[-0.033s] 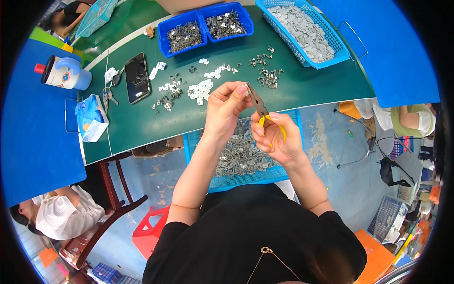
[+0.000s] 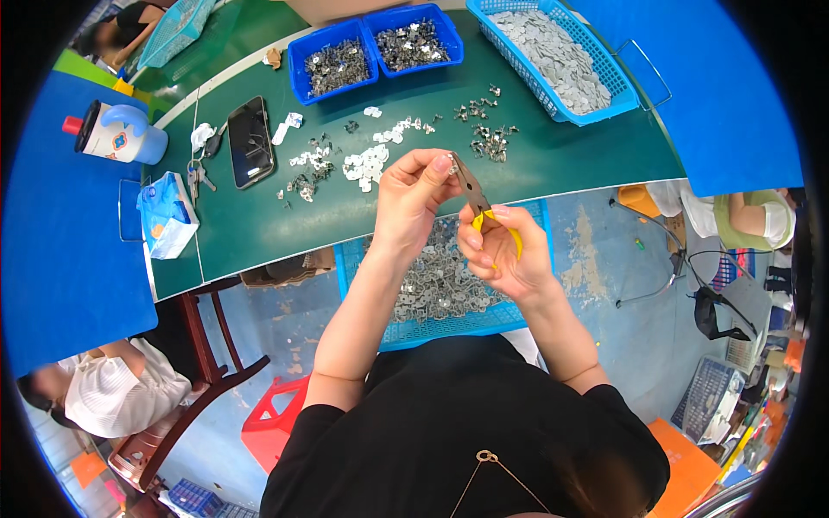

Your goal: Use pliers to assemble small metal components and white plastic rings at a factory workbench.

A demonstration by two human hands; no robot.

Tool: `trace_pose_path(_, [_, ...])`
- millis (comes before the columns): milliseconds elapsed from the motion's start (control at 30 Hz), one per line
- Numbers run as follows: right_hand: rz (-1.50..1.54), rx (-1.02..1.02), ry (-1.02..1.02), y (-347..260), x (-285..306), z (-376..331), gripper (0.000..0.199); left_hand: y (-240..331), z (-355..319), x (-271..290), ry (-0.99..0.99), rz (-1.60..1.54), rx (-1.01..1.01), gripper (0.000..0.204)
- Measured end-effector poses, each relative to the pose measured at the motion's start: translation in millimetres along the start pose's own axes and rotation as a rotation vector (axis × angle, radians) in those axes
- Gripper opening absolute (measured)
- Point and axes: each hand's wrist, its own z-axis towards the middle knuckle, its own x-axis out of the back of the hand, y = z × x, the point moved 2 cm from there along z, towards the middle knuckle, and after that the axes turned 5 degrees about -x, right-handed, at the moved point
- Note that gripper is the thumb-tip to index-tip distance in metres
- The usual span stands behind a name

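My left hand [image 2: 413, 192] pinches a small metal piece [image 2: 452, 167] between thumb and forefinger, mostly covered by the fingertips. My right hand [image 2: 515, 255] grips needle-nose pliers [image 2: 471, 187] with yellow handles. The pliers' jaw tips meet the small piece at the left fingertips. Both hands are held up over the front edge of the green table [image 2: 604, 155]. Beneath them, a light blue basket [image 2: 401, 335] filled with small metal pieces rests by my lap. On the table, just beyond my left hand, lies a pile of flat whitish pieces [image 2: 366, 166].
Two blue bins [image 2: 300, 79] of small metal parts stand at the back, with a blue basket [image 2: 553, 110] of flat grey pieces to their right. Loose metal clips [image 2: 492, 142] lie nearby. Leftward are a phone [image 2: 250, 142], keys [image 2: 200, 175], a tumbler [image 2: 121, 134] and a tissue pack [image 2: 168, 216].
The fingers of my right hand have shifted very slightly on the pliers' handles. Everything else looks the same.
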Motion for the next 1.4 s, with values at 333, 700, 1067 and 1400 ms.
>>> trace_pose_path(333, [-0.297,0.232,0.306,-23,37,0,0.035,8,9,8,0.091,0.583,-0.12,0.017])
trace_pose_path(700, [-1.802,0.74,1.041,-86,79,16,0.03,18,65,22,-0.151,1.951,-0.69,0.007])
trace_pose_path(1067, [-1.231,0.883,0.801,-69,54,3,0.03,33,52,8,-0.142,1.296,-0.423,0.006])
trace_pose_path(1400, [-0.885,0.677,0.293,-6,1,4,0.033,28,1,-14,0.06,0.428,-0.219,0.024])
